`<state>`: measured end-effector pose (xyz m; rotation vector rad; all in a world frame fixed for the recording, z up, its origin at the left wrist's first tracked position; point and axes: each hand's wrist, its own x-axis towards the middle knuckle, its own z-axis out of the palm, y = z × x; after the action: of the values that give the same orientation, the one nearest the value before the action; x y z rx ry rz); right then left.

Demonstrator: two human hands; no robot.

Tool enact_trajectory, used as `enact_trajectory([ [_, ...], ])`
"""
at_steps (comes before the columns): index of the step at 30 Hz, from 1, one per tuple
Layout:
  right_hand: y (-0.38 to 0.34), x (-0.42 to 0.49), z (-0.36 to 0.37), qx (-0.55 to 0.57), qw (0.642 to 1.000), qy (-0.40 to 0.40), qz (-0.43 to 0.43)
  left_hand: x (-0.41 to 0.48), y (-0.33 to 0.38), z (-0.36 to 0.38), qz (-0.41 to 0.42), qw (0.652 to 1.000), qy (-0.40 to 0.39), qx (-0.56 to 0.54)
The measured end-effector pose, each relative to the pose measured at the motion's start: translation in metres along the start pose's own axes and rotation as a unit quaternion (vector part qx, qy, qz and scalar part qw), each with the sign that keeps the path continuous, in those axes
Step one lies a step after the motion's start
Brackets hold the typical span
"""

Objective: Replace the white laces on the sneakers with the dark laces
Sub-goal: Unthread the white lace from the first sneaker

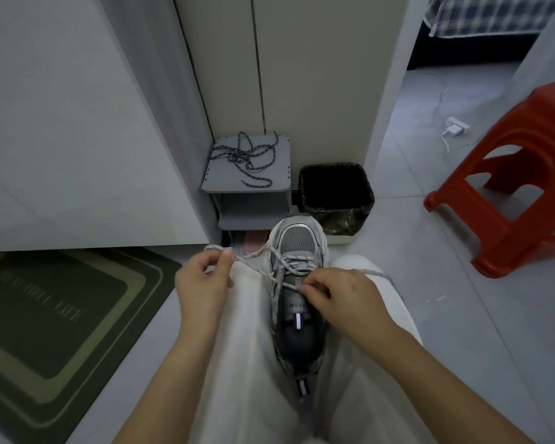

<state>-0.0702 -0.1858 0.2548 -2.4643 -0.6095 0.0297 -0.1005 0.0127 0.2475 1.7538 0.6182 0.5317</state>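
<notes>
White lace (295,263); one sneaker (297,240); two hands (202,280) (343,293)

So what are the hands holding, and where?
Both pinch the white lace: the left hand on its loose stretch, the right hand close above the sneaker.

white lace (257,268) end hidden, doormat (61,315) lettering blurred

Both forearms (173,363) forward, left hand (202,280) pinching white lace (253,267), right hand (340,293) pinching it
</notes>
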Motion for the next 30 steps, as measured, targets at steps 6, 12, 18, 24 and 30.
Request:
enact_trajectory([
  [6,-0.004,0.001,0.01,-0.059,0.997,0.044,-0.034,-0.022,-0.007,0.02,0.024,0.975,-0.188,0.114],
  [12,-0.003,0.002,0.013,-0.095,0.992,0.063,-0.045,-0.025,-0.011,0.023,0.03,0.993,-0.058,0.095],
  [18,-0.01,0.007,0.024,-0.131,0.988,0.079,-0.028,-0.034,-0.012,0.026,0.019,0.993,-0.096,0.072],
  [24,-0.012,0.009,0.029,-0.115,0.99,0.076,-0.008,-0.035,-0.015,0.025,-0.019,0.995,-0.088,0.041],
  [30,-0.019,0.012,0.034,-0.126,0.988,0.089,-0.024,-0.04,-0.01,0.025,-0.077,0.992,-0.086,-0.041],
])
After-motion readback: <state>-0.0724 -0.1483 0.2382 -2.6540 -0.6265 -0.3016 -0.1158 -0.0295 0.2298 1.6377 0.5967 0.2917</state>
